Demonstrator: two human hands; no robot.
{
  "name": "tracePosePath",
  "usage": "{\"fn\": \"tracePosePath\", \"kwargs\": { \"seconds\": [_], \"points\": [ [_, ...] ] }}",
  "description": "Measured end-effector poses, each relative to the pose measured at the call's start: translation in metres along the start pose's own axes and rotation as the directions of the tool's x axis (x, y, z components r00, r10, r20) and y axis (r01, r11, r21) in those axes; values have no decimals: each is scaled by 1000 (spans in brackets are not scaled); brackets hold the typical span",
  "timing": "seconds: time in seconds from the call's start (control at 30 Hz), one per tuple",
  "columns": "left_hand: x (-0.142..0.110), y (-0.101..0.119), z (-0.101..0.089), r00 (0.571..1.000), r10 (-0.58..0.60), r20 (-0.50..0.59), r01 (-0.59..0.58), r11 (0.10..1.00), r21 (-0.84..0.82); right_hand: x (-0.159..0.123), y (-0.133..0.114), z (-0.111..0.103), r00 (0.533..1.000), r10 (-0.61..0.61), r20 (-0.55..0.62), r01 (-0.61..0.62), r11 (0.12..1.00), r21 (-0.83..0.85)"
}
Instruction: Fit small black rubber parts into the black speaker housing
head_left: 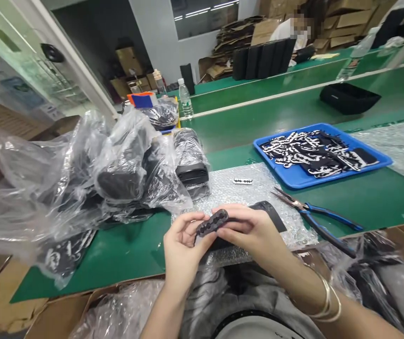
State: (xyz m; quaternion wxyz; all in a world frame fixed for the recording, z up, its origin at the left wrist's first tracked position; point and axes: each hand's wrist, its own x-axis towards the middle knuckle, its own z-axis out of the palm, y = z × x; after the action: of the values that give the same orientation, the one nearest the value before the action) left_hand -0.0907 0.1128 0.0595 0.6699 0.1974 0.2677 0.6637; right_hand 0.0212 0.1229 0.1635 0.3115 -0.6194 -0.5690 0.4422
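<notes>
Above the bubble wrap (219, 186), a small dark oblong piece with scalloped cut-outs (213, 223) is held between both hands. My left hand (184, 247) is closed, its fingers and thumb at the piece's left end. My right hand (254, 230) pinches the right end between thumb and fingers. Beneath and behind the right hand lies a black panel-like part (270, 214), partly covered by the hand. A similar small strip, pale with dark cut-outs (243, 181), rests farther back on the wrap. Long-nose pliers with blue and black handles (314, 214) lie open to the right.
A blue tray (289, 182) of black-and-white pieces stands at the right. Plastic-bagged black parts (124, 174) are heaped on the left. Behind are a water bottle (186, 100) and a black housing (348, 99). Across the green table (230, 110), a person sits near upright black panels (263, 59).
</notes>
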Motion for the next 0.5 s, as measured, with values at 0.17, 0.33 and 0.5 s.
{"fn": "tracePosePath", "kwargs": {
  "seconds": [0.17,0.33,0.5],
  "points": [
    [2,-2,-4,998,-13,56,15,999,-30,13,5,-2,998,41,-37,-35,988,148],
    [-3,-9,-12,991,129,32,-122,788,603,18,-15,-35,974,-185,131,223,887,-405],
    [-4,-12,-14,972,167,167,-235,603,763,25,-11,-47,878,-184,442,452,625,-637]
  ]
}}
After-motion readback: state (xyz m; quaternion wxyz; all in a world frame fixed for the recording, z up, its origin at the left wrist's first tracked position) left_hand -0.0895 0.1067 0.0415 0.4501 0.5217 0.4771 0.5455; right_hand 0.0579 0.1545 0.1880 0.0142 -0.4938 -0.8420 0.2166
